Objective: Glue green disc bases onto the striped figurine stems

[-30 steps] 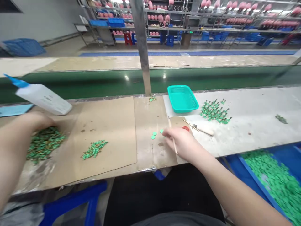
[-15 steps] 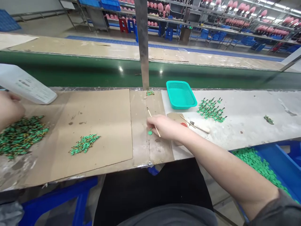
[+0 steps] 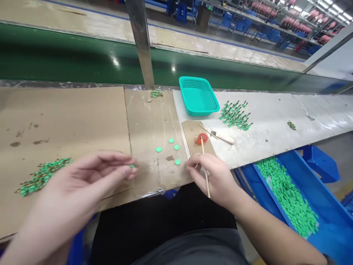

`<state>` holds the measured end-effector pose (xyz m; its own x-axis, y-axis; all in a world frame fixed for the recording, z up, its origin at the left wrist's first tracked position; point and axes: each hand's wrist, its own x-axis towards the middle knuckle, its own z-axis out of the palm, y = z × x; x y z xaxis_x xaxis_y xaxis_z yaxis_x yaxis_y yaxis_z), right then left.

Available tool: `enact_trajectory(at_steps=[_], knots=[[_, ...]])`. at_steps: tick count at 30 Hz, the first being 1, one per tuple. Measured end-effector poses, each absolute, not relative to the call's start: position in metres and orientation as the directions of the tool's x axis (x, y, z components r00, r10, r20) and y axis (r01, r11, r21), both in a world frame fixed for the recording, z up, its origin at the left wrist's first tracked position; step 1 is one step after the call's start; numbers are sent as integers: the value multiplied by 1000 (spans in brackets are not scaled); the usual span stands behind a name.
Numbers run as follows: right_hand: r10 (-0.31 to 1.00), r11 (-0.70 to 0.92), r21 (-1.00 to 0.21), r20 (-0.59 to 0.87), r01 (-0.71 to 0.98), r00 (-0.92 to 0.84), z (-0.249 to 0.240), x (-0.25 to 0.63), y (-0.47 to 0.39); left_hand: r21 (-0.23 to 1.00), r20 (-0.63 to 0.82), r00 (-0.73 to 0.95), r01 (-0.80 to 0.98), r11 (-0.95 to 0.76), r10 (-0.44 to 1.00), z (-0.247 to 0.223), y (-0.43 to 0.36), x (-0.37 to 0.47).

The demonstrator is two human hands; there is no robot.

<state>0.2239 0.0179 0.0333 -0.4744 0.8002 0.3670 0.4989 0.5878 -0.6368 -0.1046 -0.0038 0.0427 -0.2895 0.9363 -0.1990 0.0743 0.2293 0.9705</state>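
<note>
My right hand [image 3: 213,175] is closed round a thin paintbrush [image 3: 205,173], whose tip reaches the small red dish [image 3: 204,139] on a cardboard scrap. Over the left cardboard, my left hand [image 3: 91,180] pinches a small green piece [image 3: 132,166] between thumb and fingers; motion blurs it and the fingers hide part. Several flat green discs lie apart between the hands, the nearest disc [image 3: 177,162] just left of my right hand. Beside and partly behind my left hand is a pile of green and gold-brown pieces [image 3: 45,175].
A turquoise basket [image 3: 198,97] stands at the back. Right of it, several green-based pieces [image 3: 235,116] stand upright. A flat brush [image 3: 224,137] and a thin stick lie near the red dish. A blue bin [image 3: 328,206] holds green discs at lower right. A metal post [image 3: 140,44] rises behind.
My view has shifted right. My left hand has come from the far-left pile to the middle with a green piece. My right hand has moved right, bringing the brush tip to the red dish; several discs now show.
</note>
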Motion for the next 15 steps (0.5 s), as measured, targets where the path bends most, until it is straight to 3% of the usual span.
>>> enact_trajectory(at_steps=[2, 4, 7, 11, 15], knots=[[855, 489, -781, 340, 389, -391, 33, 214, 9, 955, -295, -141, -62, 289, 945, 37, -16, -74], [910, 291, -945, 225, 149, -349, 31, 200, 3, 954, -289, -56, -96, 283, 956, 35, -25, -49], [938, -55, -988, -2, -142, -347, 28, 185, -1, 988, -156, -99, -34, 153, 983, 35, -34, -29], [922, -224, -957, -147, -184, -358, 29, 181, 2, 994, -1, -130, 113, 16, 991, 33, -38, -29], [913, -175, -972, -101, -157, -394, 32, 184, 6, 994, -57, -86, 86, 65, 995, 32, -33, -38]])
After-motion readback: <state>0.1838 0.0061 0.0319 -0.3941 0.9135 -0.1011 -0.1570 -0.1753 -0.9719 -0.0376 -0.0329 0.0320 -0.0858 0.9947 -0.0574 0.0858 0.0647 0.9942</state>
